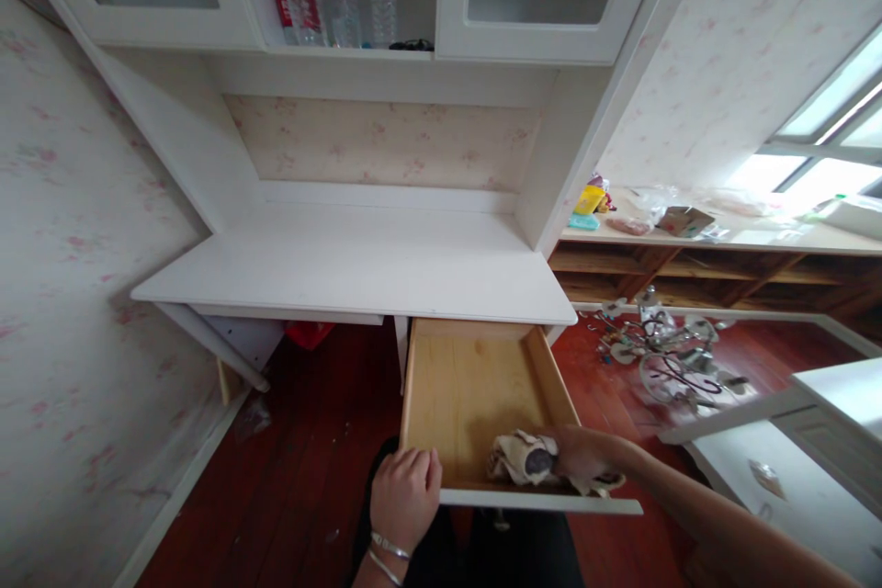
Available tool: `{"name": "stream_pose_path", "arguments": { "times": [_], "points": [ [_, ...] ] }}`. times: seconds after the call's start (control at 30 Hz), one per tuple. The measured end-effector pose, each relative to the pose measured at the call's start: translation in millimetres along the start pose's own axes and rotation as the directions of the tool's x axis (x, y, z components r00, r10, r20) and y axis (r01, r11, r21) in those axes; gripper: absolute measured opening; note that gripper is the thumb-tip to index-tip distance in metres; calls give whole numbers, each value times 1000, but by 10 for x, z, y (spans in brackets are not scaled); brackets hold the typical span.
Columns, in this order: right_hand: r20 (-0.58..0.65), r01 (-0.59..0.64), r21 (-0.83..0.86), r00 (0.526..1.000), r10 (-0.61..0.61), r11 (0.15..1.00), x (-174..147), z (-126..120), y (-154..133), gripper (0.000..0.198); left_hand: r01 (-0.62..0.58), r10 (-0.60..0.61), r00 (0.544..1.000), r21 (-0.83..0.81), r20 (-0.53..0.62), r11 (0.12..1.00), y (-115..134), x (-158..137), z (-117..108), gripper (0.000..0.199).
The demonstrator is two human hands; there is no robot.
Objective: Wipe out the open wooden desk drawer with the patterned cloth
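our right hand (577, 455) gripping one crumpled pale cloth (508, 459) — inside a pulled-out wooden drawer (469, 377), near its front right corner, our left hand (405, 494) curled over the front left corner, a white tabletop (386, 262) beyond

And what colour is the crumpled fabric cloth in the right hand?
The crumpled fabric cloth is cream-beige with a dark grey patch; see the head view.

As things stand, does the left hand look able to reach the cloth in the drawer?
Probably yes. The left hand is at the near left corner of the open drawer, and nothing visible stands between it and the cloth, though the right hand covers part of it.
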State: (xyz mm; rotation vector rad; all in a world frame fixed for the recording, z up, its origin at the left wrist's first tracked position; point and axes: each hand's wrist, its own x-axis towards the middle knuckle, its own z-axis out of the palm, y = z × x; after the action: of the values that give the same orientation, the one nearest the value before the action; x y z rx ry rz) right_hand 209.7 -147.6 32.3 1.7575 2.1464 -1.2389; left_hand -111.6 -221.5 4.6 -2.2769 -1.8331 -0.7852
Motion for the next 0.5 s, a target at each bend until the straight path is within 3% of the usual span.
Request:
{"name": "stream_pose_path", "arguments": {
  "times": [0.1, 0.3, 0.37, 0.43, 0.5],
  "points": [
    [68, 114, 81, 991, -119, 990, 56, 56, -182, 31, 4, -4, 1000, -13, 0, 1000, -4, -16, -1, 31],
    [-18, 188, 262, 982, -191, 946, 346, 444, -798, 30, -4, 4, 1000, -11, 10, 1000, -21, -10, -21, 30],
    [-61, 168, 400, 986, -157, 901, 418, 550, -1017, 30, -8, 9, 1000, -9, 20, 1000, -29, -12, -21, 29],
    [-51, 43, 633, 999, -14, 773, 478, 639, -1218, 31, -16, 16, 1000, -2, 22, 1000, -37, -15, -18, 30],
    [18, -90, 815, 991, 131, 572, 544, 720, -1396, 33, -28, 28, 999, 2, 19, 1000, -43, -16, -12, 31]
  ]
}}
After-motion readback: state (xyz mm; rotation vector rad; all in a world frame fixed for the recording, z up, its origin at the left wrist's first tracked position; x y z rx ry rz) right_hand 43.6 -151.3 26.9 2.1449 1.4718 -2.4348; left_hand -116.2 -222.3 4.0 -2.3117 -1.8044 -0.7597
